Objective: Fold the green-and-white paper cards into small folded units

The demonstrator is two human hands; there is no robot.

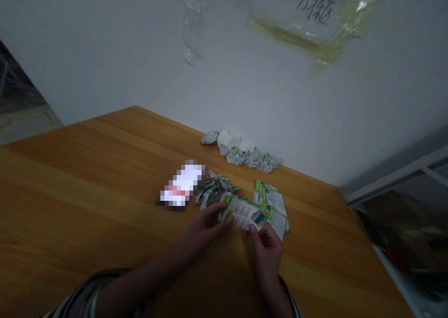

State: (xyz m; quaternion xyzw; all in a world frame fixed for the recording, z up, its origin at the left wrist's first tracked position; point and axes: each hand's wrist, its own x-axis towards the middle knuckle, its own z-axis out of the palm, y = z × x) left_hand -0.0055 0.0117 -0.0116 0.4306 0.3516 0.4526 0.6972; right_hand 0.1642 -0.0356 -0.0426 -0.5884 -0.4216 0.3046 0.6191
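Between my two hands is a printed paper leaflet (241, 214), green and white with orange lettering and a blue-yellow picture. My left hand (210, 222) pinches its left end. My right hand (268, 243) grips its lower right edge, with the thumb on top. Just behind the leaflet lies a pile of folded paper pieces (213, 187), partly covered by it. To the right, a stack of similar flat leaflets (271, 199) rests on the table, its near part overlapped by the held one.
A phone (182, 185) with a lit, pixelated screen lies left of the folded pile. Along the wall stands a row of folded paper pieces (250, 158) beside crumpled white tissue (229, 139). The wooden table (105, 178) meets a white wall; a shelf frame (395, 178) is at right.
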